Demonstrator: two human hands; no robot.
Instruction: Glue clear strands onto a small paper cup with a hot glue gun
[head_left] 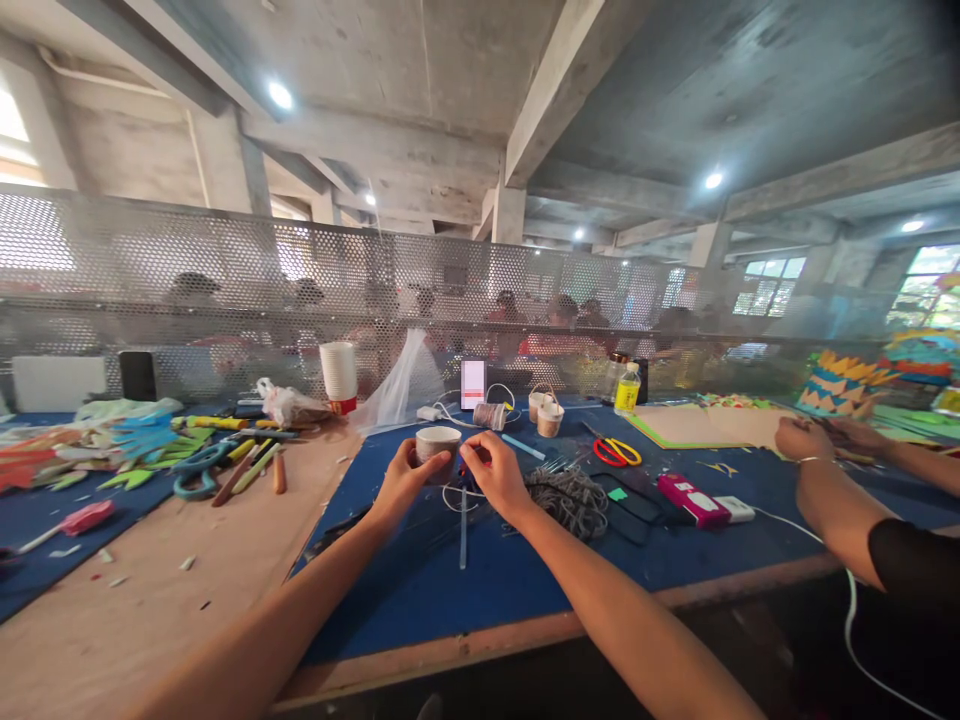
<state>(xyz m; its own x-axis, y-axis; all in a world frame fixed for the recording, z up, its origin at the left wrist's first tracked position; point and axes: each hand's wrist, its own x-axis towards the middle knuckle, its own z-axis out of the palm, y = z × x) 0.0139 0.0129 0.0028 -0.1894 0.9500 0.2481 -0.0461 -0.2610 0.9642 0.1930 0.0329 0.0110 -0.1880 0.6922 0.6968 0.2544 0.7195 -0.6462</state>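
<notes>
A small paper cup (pixel 438 440), its side apparently wrapped in greyish cord, is held upright above the blue mat (pixel 390 580). My left hand (pixel 409 475) is closed around its left side, thumb across the front. Close to the cup's right side, my right hand (pixel 495 475) has thumb and fingers pinched together; what they hold is too small to make out. Below the hands lies a translucent stick (pixel 463 530), its upper end near a small dark object that I cannot identify. A tangled heap of grey cord (pixel 570 500) rests beside my right wrist.
Behind stand a phone (pixel 472 385), a handled little cup (pixel 550 420), a yellow-labelled bottle (pixel 627 390) and stacked paper cups (pixel 339 372) before a mesh screen (pixel 427 270). Scissors (pixel 616 450) and a magenta box (pixel 691 500) lie right, near a co-worker's hands (pixel 814 440). Hand tools (pixel 247 465) lie left.
</notes>
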